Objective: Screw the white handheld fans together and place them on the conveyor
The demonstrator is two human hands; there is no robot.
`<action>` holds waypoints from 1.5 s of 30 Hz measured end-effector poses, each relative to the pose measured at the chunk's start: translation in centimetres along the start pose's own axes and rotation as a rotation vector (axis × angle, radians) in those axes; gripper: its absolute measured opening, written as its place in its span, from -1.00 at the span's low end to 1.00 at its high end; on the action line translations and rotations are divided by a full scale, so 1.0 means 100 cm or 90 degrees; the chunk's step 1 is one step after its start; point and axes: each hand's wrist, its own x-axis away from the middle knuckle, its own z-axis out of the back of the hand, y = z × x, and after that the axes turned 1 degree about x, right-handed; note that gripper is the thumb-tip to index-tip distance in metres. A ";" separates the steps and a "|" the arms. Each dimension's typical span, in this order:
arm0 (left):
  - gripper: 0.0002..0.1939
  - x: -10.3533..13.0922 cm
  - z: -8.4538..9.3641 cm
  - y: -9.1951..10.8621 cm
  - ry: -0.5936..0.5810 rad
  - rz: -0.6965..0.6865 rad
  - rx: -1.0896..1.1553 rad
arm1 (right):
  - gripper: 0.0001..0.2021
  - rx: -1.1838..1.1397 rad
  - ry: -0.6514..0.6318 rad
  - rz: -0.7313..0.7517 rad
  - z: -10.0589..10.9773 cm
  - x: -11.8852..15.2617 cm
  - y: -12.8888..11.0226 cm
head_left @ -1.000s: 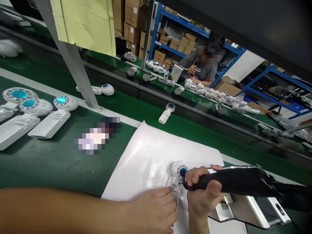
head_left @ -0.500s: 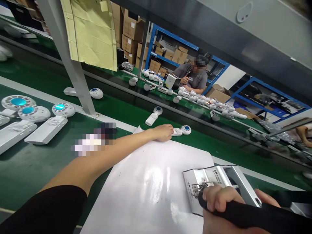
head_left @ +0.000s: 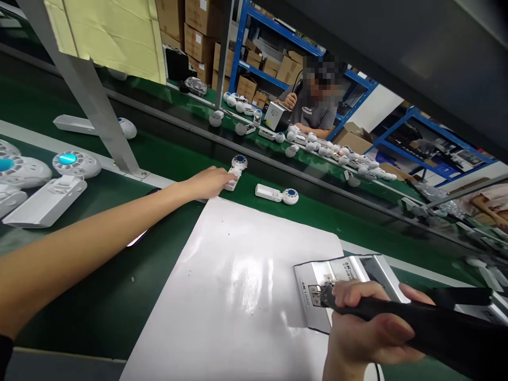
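My left hand reaches across to the green conveyor, fingers closed on the handle of a white handheld fan whose round head has a dark blue centre. To its right lies a second white fan, flat and untouched. My right hand grips a black electric screwdriver held nearly level. The driver's front end is at the pick-up plate of a silver screw feeder; whether its tip touches a screw I cannot tell. My left fingertips are partly hidden.
A white sheet covers the bench before me. Several white fans lie at the left, near a slanted metal post. Behind the conveyor, a person works beside a row of white parts.
My left hand has left the right-hand fan and moved left onto the handle of the other fan. The view has shifted slightly. My right hand still holds the screwdriver at the feeder.
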 end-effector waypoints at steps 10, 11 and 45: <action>-0.32 0.104 -0.037 0.182 -0.013 -0.293 0.098 | -0.35 -0.298 -0.113 -0.190 -0.008 0.028 -0.020; -0.35 0.120 -0.045 0.197 -0.044 -0.349 0.111 | -0.38 -0.297 -0.117 -0.185 -0.009 0.026 -0.022; -0.82 0.164 -0.083 0.225 0.020 -0.526 0.190 | -0.53 -0.159 -0.158 -0.144 -0.057 0.042 0.005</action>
